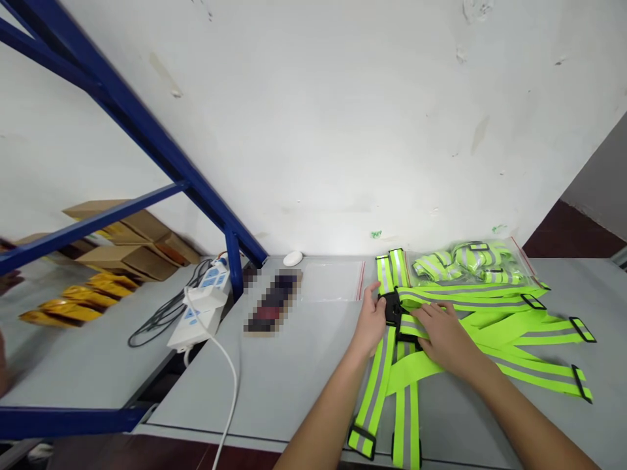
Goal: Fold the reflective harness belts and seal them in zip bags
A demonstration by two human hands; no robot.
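Neon-yellow reflective straps (529,336) with grey stripes and black plastic sliders lie across the grey table, fanning out to the right and toward the front edge. A black plastic buckle (392,309) joins some of them near the left side of the pile. My left hand (371,321) grips this buckle from the left, thumb and fingers on its edge. Beside it, my right hand (445,338) has its fingers bent over a strap just right of the buckle; its fingertips are partly hidden. Behind the straps rests a clear zip bag (470,261) holding rolled reflective straps.
A flat clear bag (330,281), a round white object (292,258) and a blurred-out item (274,303) lie to the left. A white power strip (200,316) trails a cable over the table edge. Blue metal framing (161,147) stands at left, with cardboard boxes (127,261) and yellow packets (81,301) beyond.
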